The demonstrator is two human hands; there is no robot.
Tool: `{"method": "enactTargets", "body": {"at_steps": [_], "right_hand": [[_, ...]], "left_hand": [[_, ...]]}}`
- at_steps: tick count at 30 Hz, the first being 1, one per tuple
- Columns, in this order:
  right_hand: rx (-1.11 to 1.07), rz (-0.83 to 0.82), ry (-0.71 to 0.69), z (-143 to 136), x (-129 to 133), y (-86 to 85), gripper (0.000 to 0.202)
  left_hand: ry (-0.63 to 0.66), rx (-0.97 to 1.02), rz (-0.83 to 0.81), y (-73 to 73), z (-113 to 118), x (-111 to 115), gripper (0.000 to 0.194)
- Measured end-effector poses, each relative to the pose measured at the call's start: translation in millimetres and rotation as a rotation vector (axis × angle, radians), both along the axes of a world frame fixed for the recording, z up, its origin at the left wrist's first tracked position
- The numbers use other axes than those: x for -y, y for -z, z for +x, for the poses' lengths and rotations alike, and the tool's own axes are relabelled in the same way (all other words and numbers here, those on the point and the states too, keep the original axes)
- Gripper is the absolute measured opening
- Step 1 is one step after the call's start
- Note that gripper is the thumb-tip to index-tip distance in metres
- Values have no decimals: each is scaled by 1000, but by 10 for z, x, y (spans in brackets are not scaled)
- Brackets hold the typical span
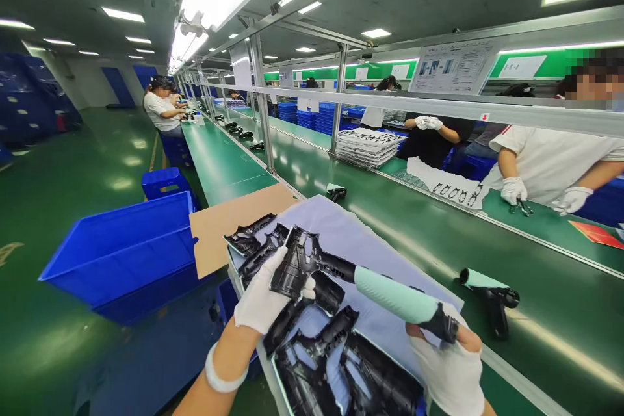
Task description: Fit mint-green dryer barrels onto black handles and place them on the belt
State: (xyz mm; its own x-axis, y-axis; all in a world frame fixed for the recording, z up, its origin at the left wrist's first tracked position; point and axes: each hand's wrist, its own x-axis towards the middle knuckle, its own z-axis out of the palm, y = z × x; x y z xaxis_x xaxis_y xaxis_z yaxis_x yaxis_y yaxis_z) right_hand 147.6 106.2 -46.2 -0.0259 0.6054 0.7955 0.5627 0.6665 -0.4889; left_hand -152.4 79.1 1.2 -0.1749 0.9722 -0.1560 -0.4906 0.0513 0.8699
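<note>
My left hand, in a white glove with bare fingertips, is closed around a black plastic housing shell, its ribbed inside facing up. My right hand, gloved likewise, grips the black end of a mint-green tube-shaped housing part. The tube's far end meets the black shell's narrow arm; whether they are joined I cannot tell. Beneath both hands, several black housing shells lie on a pale lavender sheet over a stack or box. My right palm hides part of the tube's black end.
On the green conveyor lies a mint-green and black gun-shaped housing, with a similar one farther along. Brown cardboard and a blue bin are at left. Across the line, a co-worker's gloved hands handle small black parts. Metal posts rise ahead.
</note>
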Motion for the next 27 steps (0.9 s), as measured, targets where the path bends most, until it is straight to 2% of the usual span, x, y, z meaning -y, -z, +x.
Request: {"method": "enactTargets", "body": {"at_steps": [3, 5, 6, 8, 12, 16, 19, 22, 24, 27], "right_hand": [[75, 41, 180, 100, 395, -10, 15], [144, 63, 319, 117, 625, -67, 28], [183, 49, 344, 118, 726, -107, 33], [258, -29, 283, 109, 894, -194, 36], [318, -88, 132, 81, 1056, -265, 38], [359, -21, 113, 113, 1067, -155, 43], [357, -46, 113, 185, 1078, -68, 44], [352, -100, 106, 257, 1105, -26, 44], [321, -193, 46, 280, 1131, -28, 40], [128, -577, -191, 267, 1206, -71, 30]], "left_hand": [[81, -227, 107, -8, 216, 196, 37], [99, -353, 169, -60, 329, 310, 42], [109, -385, 186, -103, 388, 356, 44], [176, -441, 227, -207, 526, 428, 47], [460, -388, 271, -336, 824, 540, 58], [594, -273, 233, -242, 1003, 642, 65], [628, -213, 223, -158, 1063, 687, 64], [667, -214, 232, -135, 1079, 706, 66], [683, -277, 262, -138, 1062, 720, 71], [682, -492, 423, -150, 1024, 761, 81]]}}
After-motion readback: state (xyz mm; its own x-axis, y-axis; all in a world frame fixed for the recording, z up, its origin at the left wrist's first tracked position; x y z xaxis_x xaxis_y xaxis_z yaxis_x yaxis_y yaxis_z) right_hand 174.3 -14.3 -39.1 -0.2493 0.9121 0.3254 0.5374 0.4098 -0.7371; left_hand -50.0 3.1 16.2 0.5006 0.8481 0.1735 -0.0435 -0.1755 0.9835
